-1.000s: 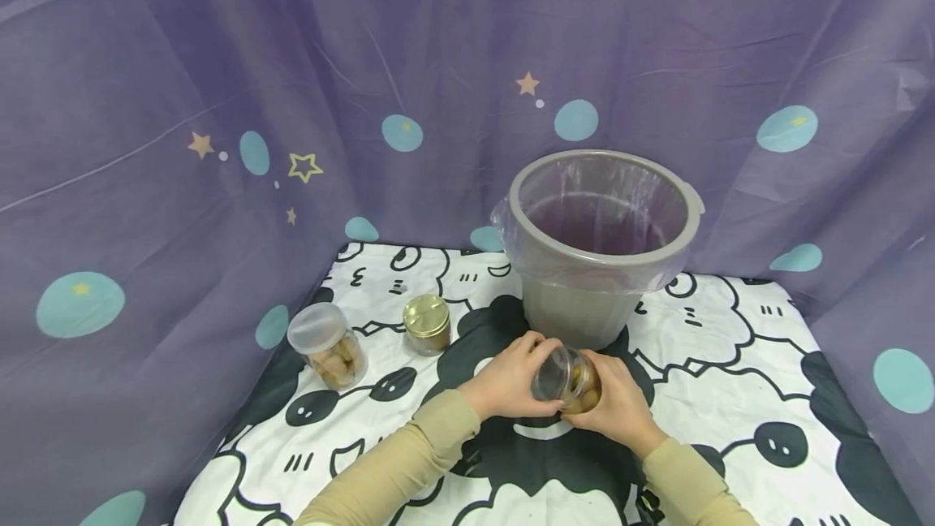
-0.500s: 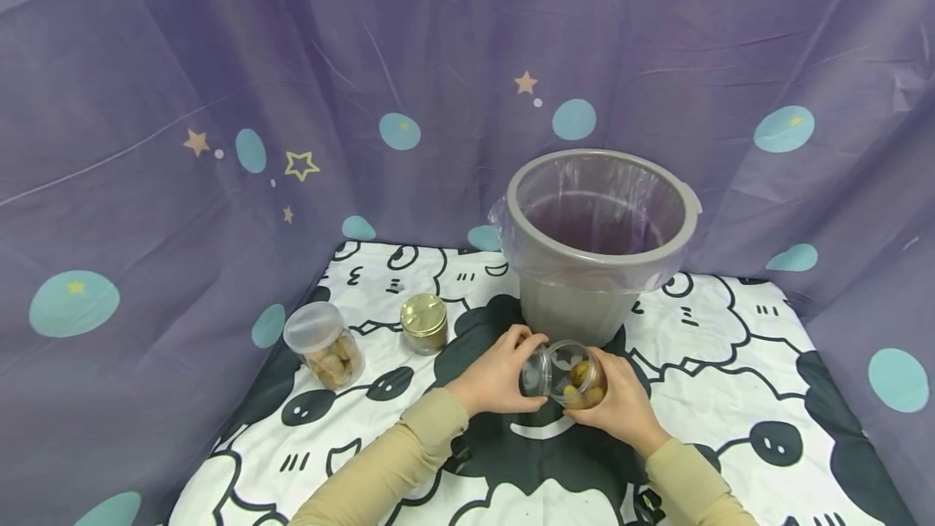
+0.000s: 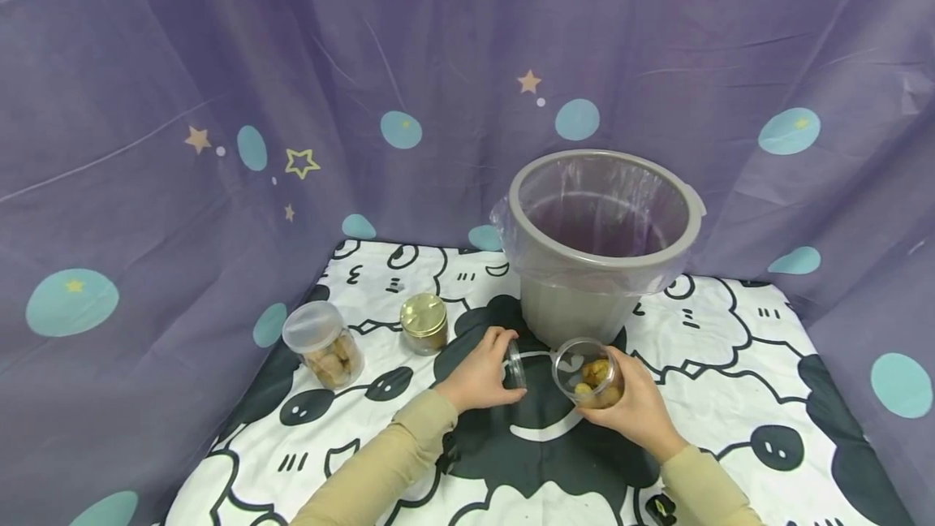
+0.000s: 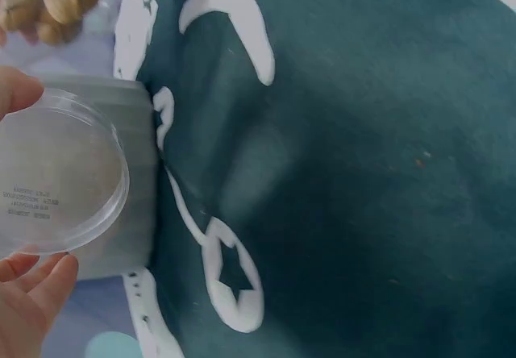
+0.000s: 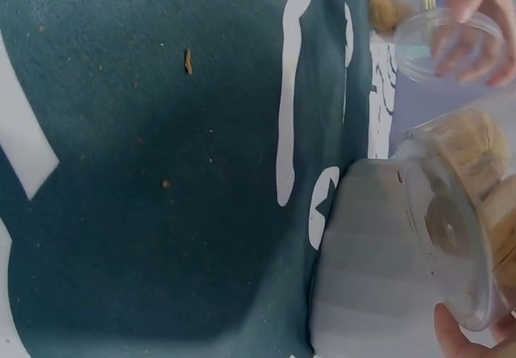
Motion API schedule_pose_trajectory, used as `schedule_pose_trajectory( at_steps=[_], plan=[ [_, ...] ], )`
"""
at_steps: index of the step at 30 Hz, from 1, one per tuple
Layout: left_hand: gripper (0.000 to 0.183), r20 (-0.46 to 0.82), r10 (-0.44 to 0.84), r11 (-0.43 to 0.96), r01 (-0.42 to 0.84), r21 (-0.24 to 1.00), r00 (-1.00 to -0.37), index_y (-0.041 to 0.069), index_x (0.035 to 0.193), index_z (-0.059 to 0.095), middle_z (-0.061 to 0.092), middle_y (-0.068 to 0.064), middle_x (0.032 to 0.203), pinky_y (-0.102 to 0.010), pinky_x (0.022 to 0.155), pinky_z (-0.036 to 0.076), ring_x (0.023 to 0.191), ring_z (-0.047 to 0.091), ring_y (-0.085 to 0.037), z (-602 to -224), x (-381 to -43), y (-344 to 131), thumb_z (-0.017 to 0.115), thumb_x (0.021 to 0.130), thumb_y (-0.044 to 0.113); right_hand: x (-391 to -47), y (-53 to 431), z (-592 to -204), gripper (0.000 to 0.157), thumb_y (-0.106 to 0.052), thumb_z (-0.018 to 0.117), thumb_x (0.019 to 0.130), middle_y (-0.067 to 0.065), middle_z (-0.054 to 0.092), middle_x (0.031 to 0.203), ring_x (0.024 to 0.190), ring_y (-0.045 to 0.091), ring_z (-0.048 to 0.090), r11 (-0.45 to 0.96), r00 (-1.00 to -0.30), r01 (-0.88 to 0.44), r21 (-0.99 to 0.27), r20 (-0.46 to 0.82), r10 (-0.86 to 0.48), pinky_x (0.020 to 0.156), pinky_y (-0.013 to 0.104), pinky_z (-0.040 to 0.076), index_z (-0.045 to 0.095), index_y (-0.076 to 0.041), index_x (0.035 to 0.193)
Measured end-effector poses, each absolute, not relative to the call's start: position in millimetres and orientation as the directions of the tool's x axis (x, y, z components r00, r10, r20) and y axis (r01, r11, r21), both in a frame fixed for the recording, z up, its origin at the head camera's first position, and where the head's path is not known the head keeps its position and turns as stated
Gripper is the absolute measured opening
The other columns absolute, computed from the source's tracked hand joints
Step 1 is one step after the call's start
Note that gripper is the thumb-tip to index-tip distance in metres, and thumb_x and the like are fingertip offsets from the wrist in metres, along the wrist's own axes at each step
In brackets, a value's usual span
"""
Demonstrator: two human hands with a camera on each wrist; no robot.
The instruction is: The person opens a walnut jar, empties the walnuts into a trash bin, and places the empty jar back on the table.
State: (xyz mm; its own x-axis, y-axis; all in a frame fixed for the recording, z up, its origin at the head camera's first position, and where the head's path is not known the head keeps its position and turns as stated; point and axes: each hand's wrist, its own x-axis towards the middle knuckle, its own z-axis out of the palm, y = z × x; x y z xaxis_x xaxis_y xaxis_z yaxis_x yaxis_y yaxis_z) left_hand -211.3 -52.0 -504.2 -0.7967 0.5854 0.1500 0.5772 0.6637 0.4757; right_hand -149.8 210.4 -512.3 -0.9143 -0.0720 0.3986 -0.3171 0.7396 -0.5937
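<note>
My left hand [image 3: 478, 376] pinches a clear round lid [image 3: 514, 366] by its edge, thumb on one side and fingers on the other. Small print shows on the lid's flat face in the left wrist view. To the right, my right hand [image 3: 634, 400] grips a clear plastic jar [image 3: 566, 390] around its side. The jar has no lid on; its mouth tilts toward the left hand and the head camera. Lumpy yellow-brown pieces [image 3: 597, 372] lie in its lower part. Lid and jar are apart, both in front of the bin.
A grey bin [image 3: 573, 307] with a clear liner over its rim stands behind the hands. At left are a jar with a whitish lid [image 3: 332, 355] and brown pieces, and a smaller gold-lidded jar [image 3: 424, 331]. Small brown crumbs [image 5: 188, 61] lie on the patterned cloth.
The lid has come off the jar. My left hand has moved left with the lid, and my right hand has shifted slightly right with the jar.
</note>
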Motion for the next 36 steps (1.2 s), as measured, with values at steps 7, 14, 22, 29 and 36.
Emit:
schedule_pose_trajectory(
  at_steps=[7, 14, 22, 29, 36],
  plan=[
    [0.081, 0.136, 0.542, 0.69, 0.531, 0.491, -0.83, 0.004, 0.133, 0.035, 0.044, -0.012, 0.128, -0.032, 0.097, 0.045, 0.11, 0.053, -0.02, -523, -221, -54, 0.075, 0.073, 0.041, -145, 217, -507, 0.089, -0.023, 0.092, 0.044, 0.012, 0.061, 0.109, 0.098, 0.023, 0.053, 0.71, -0.908, -0.334, -0.62, 0.415, -0.065, 0.079, 0.043, 0.046, 0.053, -0.004, 0.122],
    [0.083, 0.105, 0.487, 0.721, 0.467, 0.511, -0.867, 0.001, 0.133, 0.038, 0.05, -0.014, 0.128, -0.036, 0.101, 0.042, 0.118, 0.051, -0.025, -536, -229, -55, 0.077, 0.071, 0.041, -146, 224, -501, 0.091, -0.019, 0.092, 0.041, 0.013, 0.061, 0.114, 0.101, 0.015, 0.049, 0.7, -0.885, -0.367, -0.612, 0.461, -0.061, 0.082, 0.027, 0.04, 0.054, -0.002, 0.122],
    [0.082, 0.085, 0.476, 0.727, 0.446, 0.522, -0.875, 0.001, 0.132, 0.039, 0.053, -0.015, 0.124, -0.037, 0.098, 0.044, 0.115, 0.053, -0.026, -549, -234, -56, 0.077, 0.071, 0.041, -143, 229, -498, 0.094, -0.02, 0.093, 0.041, 0.01, 0.06, 0.115, 0.102, 0.012, 0.049, 0.699, -0.902, -0.341, -0.628, 0.429, -0.054, 0.084, 0.025, 0.041, 0.053, -0.004, 0.125],
    [0.088, 0.092, 0.511, 0.722, 0.484, 0.495, -0.855, -0.003, 0.133, 0.037, 0.051, -0.019, 0.125, -0.04, 0.099, 0.043, 0.117, 0.05, -0.031, -556, -238, -61, 0.078, 0.069, 0.041, -141, 229, -497, 0.096, -0.02, 0.093, 0.039, 0.01, 0.06, 0.114, 0.101, 0.018, 0.051, 0.705, -0.892, -0.349, -0.617, 0.45, -0.047, 0.084, 0.024, 0.041, 0.053, -0.004, 0.124],
    [0.097, 0.026, 0.527, 0.763, 0.486, 0.426, -0.849, -0.004, 0.139, 0.031, 0.048, -0.02, 0.131, -0.04, 0.102, 0.041, 0.122, 0.047, -0.032, -559, -243, -66, 0.077, 0.068, 0.044, -142, 231, -496, 0.094, -0.02, 0.093, 0.038, 0.01, 0.061, 0.112, 0.1, 0.015, 0.051, 0.712, -0.887, -0.349, -0.61, 0.459, -0.041, 0.083, 0.021, 0.04, 0.054, -0.004, 0.122]
  ],
)
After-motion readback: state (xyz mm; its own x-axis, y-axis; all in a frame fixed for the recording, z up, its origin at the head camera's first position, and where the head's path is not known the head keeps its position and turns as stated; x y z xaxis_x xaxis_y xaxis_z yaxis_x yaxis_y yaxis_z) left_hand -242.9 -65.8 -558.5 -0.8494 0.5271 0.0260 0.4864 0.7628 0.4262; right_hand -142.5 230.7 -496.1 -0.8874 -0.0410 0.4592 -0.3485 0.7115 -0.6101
